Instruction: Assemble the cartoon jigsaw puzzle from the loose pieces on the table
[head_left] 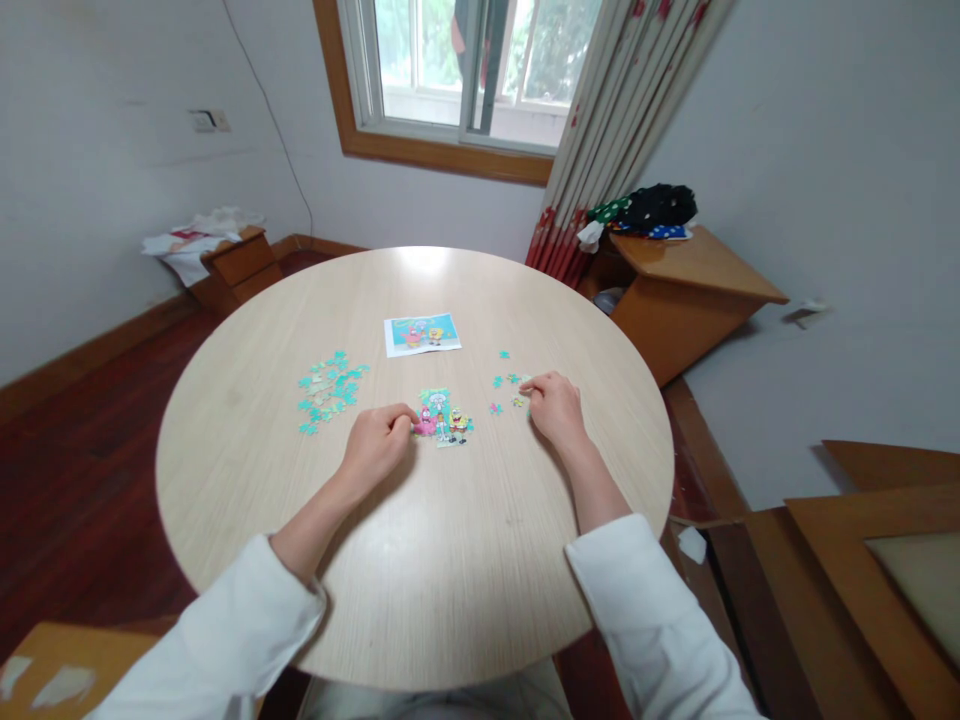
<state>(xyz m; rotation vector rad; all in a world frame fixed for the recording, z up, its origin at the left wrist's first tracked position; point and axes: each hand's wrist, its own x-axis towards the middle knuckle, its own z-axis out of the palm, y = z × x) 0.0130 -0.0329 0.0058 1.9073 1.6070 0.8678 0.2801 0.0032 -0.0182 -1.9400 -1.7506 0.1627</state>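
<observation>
A partly joined cartoon jigsaw (443, 418) lies in the middle of the round wooden table (420, 580). My left hand (379, 440) rests curled beside it, fingertips touching its pink left edge. My right hand (553, 405) lies to the right, fingers bent over a small loose piece (519, 402) among a few scattered teal pieces (504, 380). A heap of several teal pieces (330, 390) lies to the left. The printed reference picture (421, 333) sits farther back.
A low wooden cabinet (686, 290) with dark clothes on top stands at the right under the curtain. Another small cabinet (236, 260) with papers is at the back left. Wooden boards (862, 540) lean at the right.
</observation>
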